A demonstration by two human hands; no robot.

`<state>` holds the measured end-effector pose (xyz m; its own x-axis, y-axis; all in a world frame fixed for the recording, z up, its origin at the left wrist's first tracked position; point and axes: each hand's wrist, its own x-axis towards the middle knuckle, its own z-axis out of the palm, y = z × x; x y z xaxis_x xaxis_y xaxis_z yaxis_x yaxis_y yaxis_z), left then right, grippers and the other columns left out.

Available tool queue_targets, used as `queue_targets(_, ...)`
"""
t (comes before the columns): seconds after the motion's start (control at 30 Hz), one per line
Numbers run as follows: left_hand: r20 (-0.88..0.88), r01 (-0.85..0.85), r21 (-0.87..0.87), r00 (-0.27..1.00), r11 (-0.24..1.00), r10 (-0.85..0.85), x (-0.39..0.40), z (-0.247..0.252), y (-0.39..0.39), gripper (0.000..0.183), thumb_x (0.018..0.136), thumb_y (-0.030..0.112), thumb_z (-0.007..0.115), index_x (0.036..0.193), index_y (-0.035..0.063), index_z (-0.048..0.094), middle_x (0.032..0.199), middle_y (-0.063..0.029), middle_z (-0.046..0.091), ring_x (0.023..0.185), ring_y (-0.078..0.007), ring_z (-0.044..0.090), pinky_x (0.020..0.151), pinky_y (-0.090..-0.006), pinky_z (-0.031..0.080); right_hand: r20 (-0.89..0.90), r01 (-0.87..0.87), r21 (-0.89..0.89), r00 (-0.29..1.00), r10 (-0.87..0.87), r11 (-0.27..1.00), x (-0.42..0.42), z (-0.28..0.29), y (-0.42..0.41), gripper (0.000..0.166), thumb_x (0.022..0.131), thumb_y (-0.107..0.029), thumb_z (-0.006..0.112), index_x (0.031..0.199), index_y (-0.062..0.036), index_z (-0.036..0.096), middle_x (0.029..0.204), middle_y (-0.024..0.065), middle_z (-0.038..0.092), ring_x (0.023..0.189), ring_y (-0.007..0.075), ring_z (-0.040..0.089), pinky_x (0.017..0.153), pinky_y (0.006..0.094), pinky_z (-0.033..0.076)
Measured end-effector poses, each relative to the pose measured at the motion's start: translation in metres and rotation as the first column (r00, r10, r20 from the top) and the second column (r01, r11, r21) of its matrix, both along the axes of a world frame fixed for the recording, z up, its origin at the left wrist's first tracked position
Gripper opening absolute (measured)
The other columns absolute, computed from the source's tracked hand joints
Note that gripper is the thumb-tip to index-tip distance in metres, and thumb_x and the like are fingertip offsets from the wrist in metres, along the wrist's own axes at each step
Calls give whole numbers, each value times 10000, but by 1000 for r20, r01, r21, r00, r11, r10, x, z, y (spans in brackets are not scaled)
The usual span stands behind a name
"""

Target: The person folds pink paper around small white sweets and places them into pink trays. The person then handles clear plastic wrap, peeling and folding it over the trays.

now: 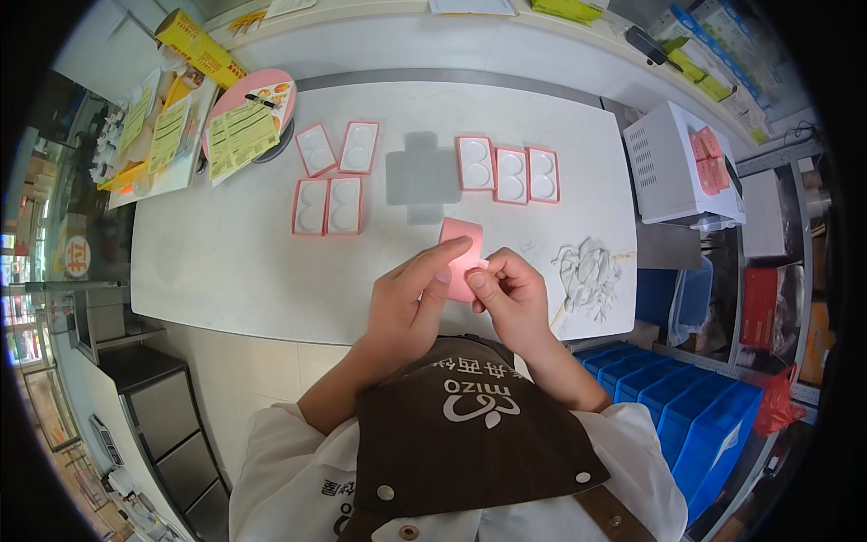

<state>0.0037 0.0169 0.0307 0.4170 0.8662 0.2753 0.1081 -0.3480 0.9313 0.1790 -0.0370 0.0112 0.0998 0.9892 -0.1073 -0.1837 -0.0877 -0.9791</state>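
Note:
My left hand (412, 298) grips a strip of pink card (464, 230) that bends between its fingers and thumb. At the card's right edge, my right hand (509, 288) pinches a small tab between thumb and forefinger. Both hands are over the near side of the table, in front of my apron. Just beyond them lies a flat grey cross-shaped sheet (421, 177). Several shallow pink-rimmed boxes with white two-cup inserts (344, 205) sit to its left. Three more such boxes (511, 175) stand side by side to its right.
A crumpled white cloth or plastic heap (589, 278) lies at the table's right. A pink round turntable (215, 115) holds papers and a black pen (261, 101) at far left. Right of the table are a white appliance (667, 162) and blue bins (684, 406).

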Motion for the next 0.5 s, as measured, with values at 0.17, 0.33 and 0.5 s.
queue_targets(0.17,14,6,-40,1000,999,-5,-1,-1,1,333,1051,65,524,1357,36,652,1156,-176,738,887,-220,697,786,-322,552,156,-36,73,988,24,997,-1,3,0,188,1062,-196,645,1018,-13,648,775,19,649,679,84,611,632,246,494)
queue_targets(0.33,65,27,-80,998,996,-21,-2,-2,4,338,1054,79,513,1355,38,660,1120,-156,736,834,-182,652,779,-306,534,81,-124,94,990,117,988,4,7,2,254,1098,-211,569,1114,25,661,816,42,672,716,111,644,672,267,521)
queue_targets(0.5,67,113,-90,992,990,-107,-3,2,4,343,1057,102,519,1367,42,653,1208,-169,720,966,-220,705,846,-325,549,-38,-149,96,987,154,984,6,-2,1,223,1084,-186,592,1125,22,662,877,47,690,750,106,649,682,259,520)
